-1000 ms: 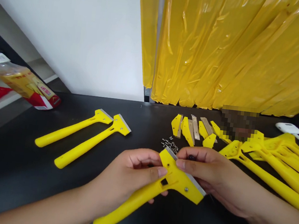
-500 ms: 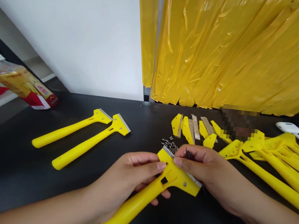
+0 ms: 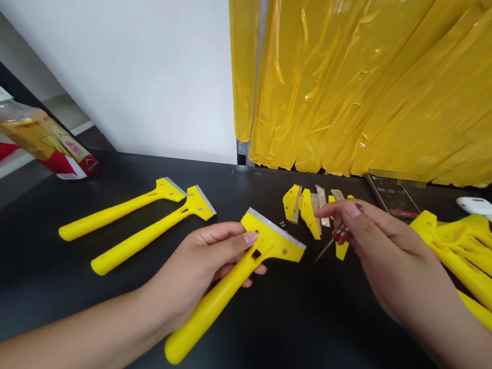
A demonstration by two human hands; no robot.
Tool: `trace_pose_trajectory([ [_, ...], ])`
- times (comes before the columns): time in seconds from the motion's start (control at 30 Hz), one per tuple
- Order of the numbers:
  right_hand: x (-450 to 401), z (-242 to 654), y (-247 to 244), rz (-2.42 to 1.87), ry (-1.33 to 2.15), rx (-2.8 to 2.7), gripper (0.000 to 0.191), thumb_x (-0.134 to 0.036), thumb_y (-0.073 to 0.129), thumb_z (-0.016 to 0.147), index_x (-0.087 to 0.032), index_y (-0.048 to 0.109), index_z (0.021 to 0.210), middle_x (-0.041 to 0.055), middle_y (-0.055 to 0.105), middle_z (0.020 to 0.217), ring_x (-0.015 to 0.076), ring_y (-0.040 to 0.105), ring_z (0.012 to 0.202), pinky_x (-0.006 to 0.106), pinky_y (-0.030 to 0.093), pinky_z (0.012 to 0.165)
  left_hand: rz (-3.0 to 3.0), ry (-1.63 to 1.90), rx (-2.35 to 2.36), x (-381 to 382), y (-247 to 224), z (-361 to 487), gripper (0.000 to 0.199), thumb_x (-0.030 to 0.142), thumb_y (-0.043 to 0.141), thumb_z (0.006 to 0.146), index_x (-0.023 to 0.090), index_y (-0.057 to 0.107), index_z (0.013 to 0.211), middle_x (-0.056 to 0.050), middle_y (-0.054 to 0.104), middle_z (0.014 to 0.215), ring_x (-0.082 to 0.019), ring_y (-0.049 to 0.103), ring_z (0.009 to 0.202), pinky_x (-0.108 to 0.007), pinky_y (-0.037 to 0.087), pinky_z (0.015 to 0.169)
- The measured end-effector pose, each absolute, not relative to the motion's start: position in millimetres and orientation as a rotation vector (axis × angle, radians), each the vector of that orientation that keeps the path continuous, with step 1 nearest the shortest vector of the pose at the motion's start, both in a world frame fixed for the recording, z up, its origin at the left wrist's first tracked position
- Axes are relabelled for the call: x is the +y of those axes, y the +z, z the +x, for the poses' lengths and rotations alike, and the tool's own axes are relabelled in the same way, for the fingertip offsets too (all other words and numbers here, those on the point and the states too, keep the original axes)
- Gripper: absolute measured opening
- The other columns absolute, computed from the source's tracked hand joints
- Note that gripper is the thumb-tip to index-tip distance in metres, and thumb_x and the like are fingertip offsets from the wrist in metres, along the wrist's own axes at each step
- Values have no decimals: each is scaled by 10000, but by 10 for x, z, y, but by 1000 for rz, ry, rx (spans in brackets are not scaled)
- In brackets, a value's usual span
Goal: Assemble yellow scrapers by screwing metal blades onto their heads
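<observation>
Okay so on the black work table [image 3: 122, 336], two yellow plastic scrapers [image 3: 121, 212] lie at 9 o'clock from the middle, then the left hand [image 3: 198, 268] grips a yellow plastic scraper with a steel blade [image 3: 214, 305], held just over the table, loose yellow scraper heads [image 3: 307, 212] sit at 12, the right hand [image 3: 392, 263] pinches a thin red-handled screwdriver [image 3: 338, 233], and more yellow scrapers [image 3: 472, 263] pile up at 3 o'clock

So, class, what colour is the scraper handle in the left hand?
The scraper handle is bright yellow; head view shows it best.
</observation>
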State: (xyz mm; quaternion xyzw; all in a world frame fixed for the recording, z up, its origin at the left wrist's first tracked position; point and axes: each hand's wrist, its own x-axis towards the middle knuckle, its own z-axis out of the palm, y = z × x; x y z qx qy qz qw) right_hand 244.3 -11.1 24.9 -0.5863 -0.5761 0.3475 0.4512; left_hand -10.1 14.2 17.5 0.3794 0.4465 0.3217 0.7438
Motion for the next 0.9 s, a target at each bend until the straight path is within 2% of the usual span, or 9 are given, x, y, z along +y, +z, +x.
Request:
trace_pose_trajectory([
  [0.1,-94,2466,275,-1517,662,-1513,364,-578,561,1061,-284,776,1049,27,692,908,206,605,836,340,465,820,802,771,1003,169,167,-102,149,326,800,950,185,772,987,-45,794,916,-196,803,834,-213,634,668],
  [0.2,-99,2443,279,-1513,587,-1584,323,-509,567,1075,-264,731,944,14,648,831,196,583,780,325,436,737,769,819,1029,176,182,-102,134,298,781,964,179,743,1011,-41,771,966,-204,807,869,-217,643,683],
  [0.37,-118,2424,263,-1473,499,-1650,254,-410,578,1079,-260,704,917,3,643,787,183,573,704,319,422,681,723,794,1058,143,230,-102,172,352,721,1002,201,694,1080,-22,728,1013,-201,795,745,-233,614,556],
  [0.57,-134,2406,290,-1482,443,-1721,213,-392,599,1063,-269,719,937,16,685,805,192,610,703,325,445,674,759,760,1019,129,252,-97,218,398,734,991,188,692,1034,-23,714,950,-150,726,688,-216,577,544],
  [0.73,-132,2402,287,-1454,442,-1782,177,-390,608,1052,-277,714,964,38,757,888,231,686,803,358,493,750,776,762,1021,145,258,-101,215,393,779,953,192,701,965,-12,709,874,-152,711,674,-220,572,544],
  [0.9,-126,2395,282,-1419,467,-1831,180,-364,602,1058,-265,705,948,32,760,870,213,691,777,345,491,736,803,770,1024,140,257,-106,208,382,826,914,203,722,931,-6,703,763,-155,696,664,-212,566,547],
])
